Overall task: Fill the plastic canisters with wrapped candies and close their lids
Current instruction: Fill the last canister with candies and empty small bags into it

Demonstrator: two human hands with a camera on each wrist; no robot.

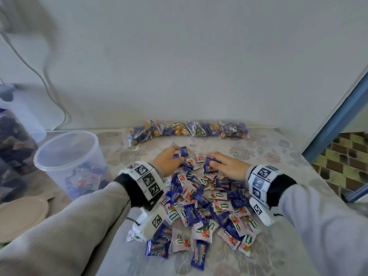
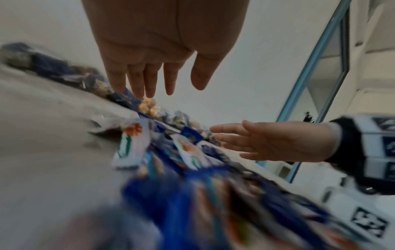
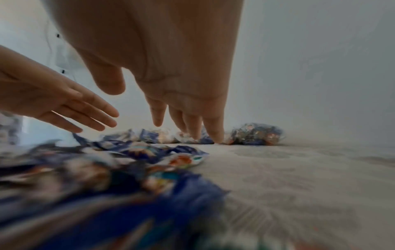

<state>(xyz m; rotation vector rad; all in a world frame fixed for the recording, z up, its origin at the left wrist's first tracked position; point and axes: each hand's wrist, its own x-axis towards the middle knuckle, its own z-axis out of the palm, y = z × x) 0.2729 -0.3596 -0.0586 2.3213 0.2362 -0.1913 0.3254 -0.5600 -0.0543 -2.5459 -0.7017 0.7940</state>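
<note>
Both my hands, left (image 1: 168, 159) and right (image 1: 229, 164), are spread flat at the far edge of the candies (image 1: 201, 204) piled on the table (image 1: 278, 246), grip empty. Wrappers look light and slippery, so I'd scoop from underneath toward the canister (image 1: 68, 154) at my left.

Blue and pink-white candies (image 1: 201, 208); floral grey cloth (image 1: 258, 148); clear canister (image 1: 65, 156) at nine o'clock; beige lid (image 1: 20, 216)

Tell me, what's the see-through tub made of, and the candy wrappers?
The open canister looks like clear, slightly frosted plastic: candies show through its wall. The candy wrappers seem to be thin, glossy plastic film, printed blue and pink, with crimped ends; I can't tell if there's foil inside.
</note>
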